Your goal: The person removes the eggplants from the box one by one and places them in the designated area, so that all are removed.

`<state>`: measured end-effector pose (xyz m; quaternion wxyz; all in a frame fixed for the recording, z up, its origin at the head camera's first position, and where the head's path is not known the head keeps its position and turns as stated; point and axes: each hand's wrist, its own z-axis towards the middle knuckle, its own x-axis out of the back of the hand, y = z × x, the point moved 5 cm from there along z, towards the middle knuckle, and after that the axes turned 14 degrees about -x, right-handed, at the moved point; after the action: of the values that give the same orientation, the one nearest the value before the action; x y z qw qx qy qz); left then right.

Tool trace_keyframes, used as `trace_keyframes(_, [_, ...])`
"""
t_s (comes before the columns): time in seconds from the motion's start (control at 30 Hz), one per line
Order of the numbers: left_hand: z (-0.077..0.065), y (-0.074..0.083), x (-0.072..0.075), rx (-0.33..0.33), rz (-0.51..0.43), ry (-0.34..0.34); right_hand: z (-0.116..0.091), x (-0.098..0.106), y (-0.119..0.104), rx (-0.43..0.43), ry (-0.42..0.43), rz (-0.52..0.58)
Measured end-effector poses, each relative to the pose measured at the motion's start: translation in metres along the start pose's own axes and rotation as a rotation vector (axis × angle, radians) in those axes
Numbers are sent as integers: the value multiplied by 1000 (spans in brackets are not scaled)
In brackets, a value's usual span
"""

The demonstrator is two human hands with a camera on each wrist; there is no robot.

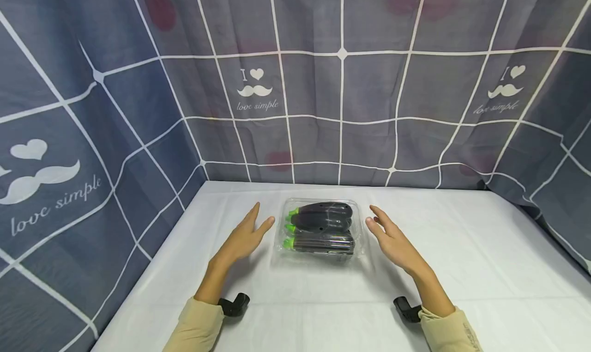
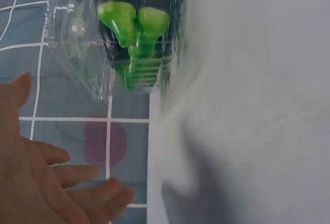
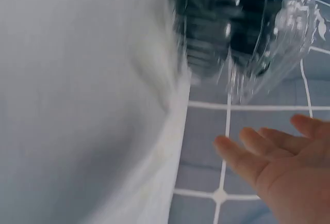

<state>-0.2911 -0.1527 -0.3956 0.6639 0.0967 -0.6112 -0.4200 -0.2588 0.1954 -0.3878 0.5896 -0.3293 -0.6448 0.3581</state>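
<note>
A clear plastic clamshell box [image 1: 280, 239] sits on the white table with several dark eggplants [image 1: 323, 221] inside, their green stem ends toward the left. My left hand [image 1: 243, 237] is apart from the box on its left, fingers extended and thumb spread. On the other side my right hand [image 1: 392, 239] is also apart from it, palm turned inward. In the left wrist view the green stems [image 2: 124, 22] show through the plastic above my left hand [image 2: 56, 182]. The right wrist view has the box's clear end [image 3: 247, 79] above my right hand [image 3: 289, 162].
The table [image 1: 323, 311] is covered with a white cloth. A blue-grey checked curtain [image 1: 314, 85] with white lines hangs behind it and along both sides. Black wrist mounts [image 1: 235, 306] protrude inward near both sleeves.
</note>
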Motion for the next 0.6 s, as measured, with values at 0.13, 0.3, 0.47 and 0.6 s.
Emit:
trace_keyframes(0.13, [-4,3,-5,10,-182,-2,-1,-5,-1,-26,-64,142])
trace_keyframes(0.3, [-12,5,-17,56,-570,-8,-2,-12,-1,-69,-139,246])
trace_keyframes(0.47, [-20,6,-25,95,-719,-9,-6,-20,2,-105,-163,225])
trace_keyframes(0.6, [-24,6,-31,97,-775,-36,-9,-25,6,-99,-184,255])
